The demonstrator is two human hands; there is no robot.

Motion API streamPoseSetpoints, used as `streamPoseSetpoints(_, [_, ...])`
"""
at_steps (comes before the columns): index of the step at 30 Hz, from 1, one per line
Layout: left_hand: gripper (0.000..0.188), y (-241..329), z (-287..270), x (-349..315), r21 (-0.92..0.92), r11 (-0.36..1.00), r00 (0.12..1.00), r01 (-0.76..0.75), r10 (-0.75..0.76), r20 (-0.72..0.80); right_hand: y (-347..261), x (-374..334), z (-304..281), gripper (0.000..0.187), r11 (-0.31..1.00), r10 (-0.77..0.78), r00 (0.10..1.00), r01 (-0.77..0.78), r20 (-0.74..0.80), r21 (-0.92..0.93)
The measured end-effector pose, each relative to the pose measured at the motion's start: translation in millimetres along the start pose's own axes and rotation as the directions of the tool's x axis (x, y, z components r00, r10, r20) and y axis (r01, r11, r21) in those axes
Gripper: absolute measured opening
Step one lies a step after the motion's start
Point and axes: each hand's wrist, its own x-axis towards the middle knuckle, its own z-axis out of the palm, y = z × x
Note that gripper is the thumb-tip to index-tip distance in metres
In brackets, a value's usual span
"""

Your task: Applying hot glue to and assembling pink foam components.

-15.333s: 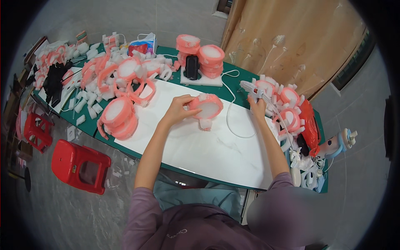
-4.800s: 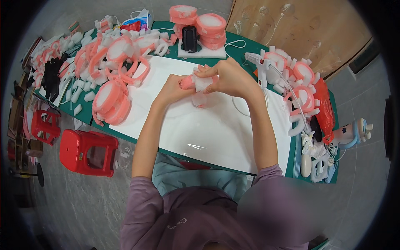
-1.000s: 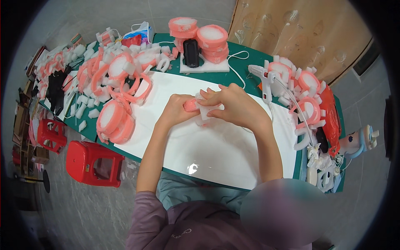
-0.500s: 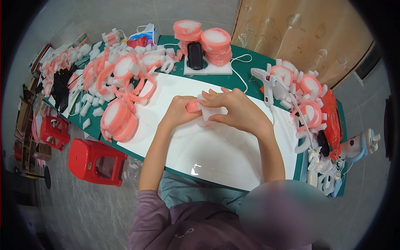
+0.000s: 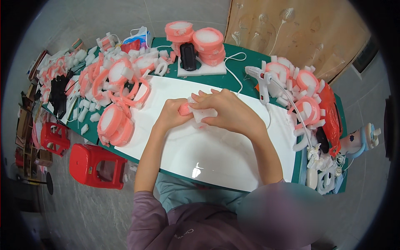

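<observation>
— What are the hands doing?

— Both meet over the white board [image 5: 216, 154]. The left hand [image 5: 173, 116] is curled around a pink foam piece [image 5: 183, 109], pinching its end. The right hand [image 5: 227, 110] lies over a white foam piece [image 5: 203, 113], fingers spread and pressing down on it. The two pieces touch, right between the hands.

— And around them?

— Left of the left hand sits a stack of pink rings [image 5: 114, 125], with more rings and white foam scraps beyond it. Ahead of the hands, a black device [image 5: 188, 56] stands on a white slab, pink ring stacks on either side. Right of the right hand lies a glue gun [image 5: 260, 81] — its cord runs toward the hands — and past it another heap of rings [image 5: 306, 104].

— Below the table?

— A red stool [image 5: 98, 166], down by the left elbow.
</observation>
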Motion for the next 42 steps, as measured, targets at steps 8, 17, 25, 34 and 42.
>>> streamPoseSetpoints(8, [0.022, -2, 2, 3, -0.028, 1.000, 0.999, -0.006, 0.004, -0.040, 6, 3, 3, 0.044, 0.999, -0.018, 0.999, 0.019, -0.043, 0.027])
streamPoseSetpoints(17, [0.025, -5, 4, 6, -0.120, 0.992, 1.000, 0.030, -0.030, 0.001, 6, 8, -9, 0.041, 0.992, 0.095, 0.995, -0.095, 0.001, 0.081])
streamPoseSetpoints(25, [0.028, -6, 4, 8, -0.156, 0.988, 1.000, 0.017, -0.019, -0.011, 9, 12, -19, 0.040, 0.998, 0.059, 0.998, -0.059, -0.008, 0.024])
streamPoseSetpoints(34, [0.024, -5, 5, 4, -0.179, 0.983, 0.999, 0.036, -0.037, -0.003, 5, 14, -12, 0.046, 0.994, 0.049, 0.998, -0.046, -0.031, 0.096])
streamPoseSetpoints(42, [0.026, 1, 3, 6, -0.161, 0.986, 0.999, 0.032, -0.030, 0.014, 6, 12, -17, 0.050, 0.997, 0.048, 0.999, -0.048, 0.003, -0.057])
